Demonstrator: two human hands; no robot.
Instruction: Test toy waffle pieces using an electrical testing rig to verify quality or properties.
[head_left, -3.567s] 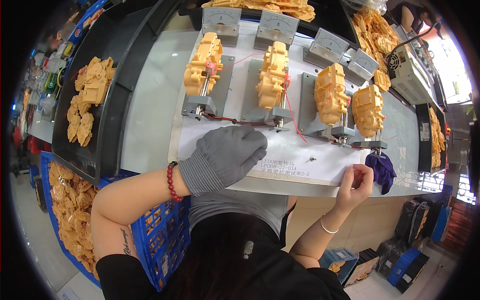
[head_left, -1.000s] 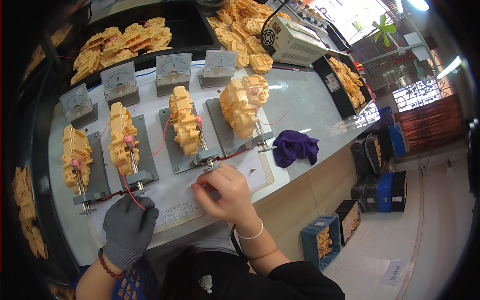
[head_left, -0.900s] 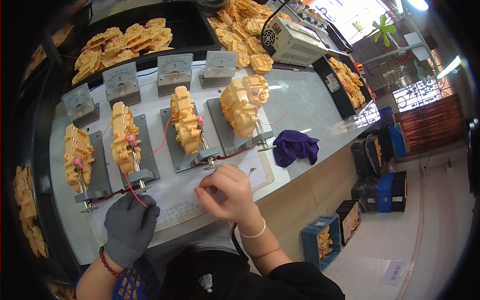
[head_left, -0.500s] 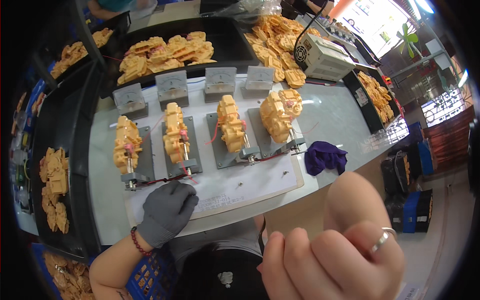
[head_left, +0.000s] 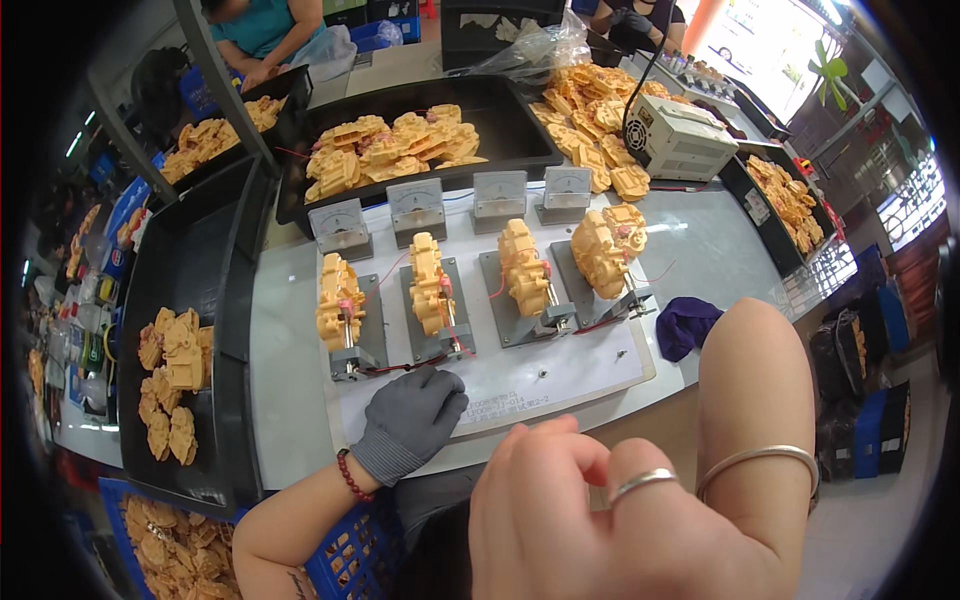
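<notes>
4 matte yellow plastic gearboxes (head_left: pixel 427 285), lumpy, ribbed and rounded at their edges, are standing in a row on flat grey stands (head_left: pixel 456 290), with another yellow housing showing close behind the rightmost. Shiny metal rods are running along their near sides, and thin red wires are curling off some of them. The left hand (head_left: pixel 415 420), in a grey knitted glove with a ribbed cuff, is resting just in front of the 2nd stand from the left, its fingers loosely curled; I cannot tell whether it is holding anything. The bare right hand (head_left: pixel 590 515) is looming close to the camera, its fingers bending inward and hiding the palm, so its grip is not showing; a smooth silvery ring (head_left: pixel 643 484) is circling a finger. Beneath the stands, a white printed sheet (head_left: pixel 600 385) is covering part of the glossy grey table (head_left: pixel 285 390), and 2 tiny metallic pieces (head_left: pixel 543 374) are lying on it. 4 clear-faced meters (head_left: pixel 418 200) are lining its far side, and a crumpled purple cloth (head_left: pixel 687 327) is lying to the right. Farther out, black plastic trays (head_left: pixel 165 270) are holding more yellow housings, a boxy pale device (head_left: pixel 680 140) is sitting at the back, and a co-worker in teal (head_left: pixel 270 40) is leaning over another work area.
</notes>
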